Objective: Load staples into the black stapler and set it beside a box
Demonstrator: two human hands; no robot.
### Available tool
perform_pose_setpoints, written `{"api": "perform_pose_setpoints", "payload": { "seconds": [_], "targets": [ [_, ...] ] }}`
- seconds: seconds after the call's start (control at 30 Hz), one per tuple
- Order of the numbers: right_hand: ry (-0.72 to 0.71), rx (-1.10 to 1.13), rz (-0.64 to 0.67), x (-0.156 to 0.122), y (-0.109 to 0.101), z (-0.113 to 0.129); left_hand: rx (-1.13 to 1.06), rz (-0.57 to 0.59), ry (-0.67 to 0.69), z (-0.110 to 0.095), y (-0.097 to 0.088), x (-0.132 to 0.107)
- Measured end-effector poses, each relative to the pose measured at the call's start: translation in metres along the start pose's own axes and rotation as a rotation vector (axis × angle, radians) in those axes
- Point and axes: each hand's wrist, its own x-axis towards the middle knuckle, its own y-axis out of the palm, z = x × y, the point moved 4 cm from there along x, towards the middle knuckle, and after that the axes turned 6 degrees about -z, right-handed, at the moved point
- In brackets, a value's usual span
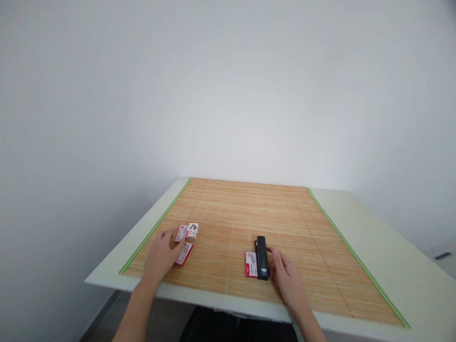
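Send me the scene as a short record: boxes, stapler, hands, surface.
left group: small white box, red-and-white box beside it, red-edged box nearer
stapler: black, pointing away from the person
by stapler: flat box, on its left
left hand: at left group, open, contact unclear
right hand: right of stapler, grip unclear
surface: slatted mat on table

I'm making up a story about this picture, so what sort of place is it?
Probably a room indoors, set up for desk work, though I can't tell whether it's a home or an office. There's a pale table by a white wall, and a black stapler on it.
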Motion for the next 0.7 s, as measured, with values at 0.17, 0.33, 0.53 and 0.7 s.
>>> {"api": "perform_pose_setpoints", "payload": {
  "seconds": [0.17,0.33,0.53,0.7],
  "targets": [
    [-0.005,0.009,-0.006,0.001,0.000,0.001,0.001,0.181,0.067,-0.004,0.009,0.028],
    [-0.037,0.008,0.024,0.001,0.001,0.005,-0.019,0.059,0.023,-0.036,-0.010,0.031],
    [-0.083,-0.044,0.053,0.000,0.007,0.001,-0.272,0.167,0.173,-0.149,0.016,-0.044],
    [-0.094,0.003,0.070,0.000,0.008,-0.001,-0.382,0.437,0.259,-0.202,0.056,-0.097]
  ]
}}
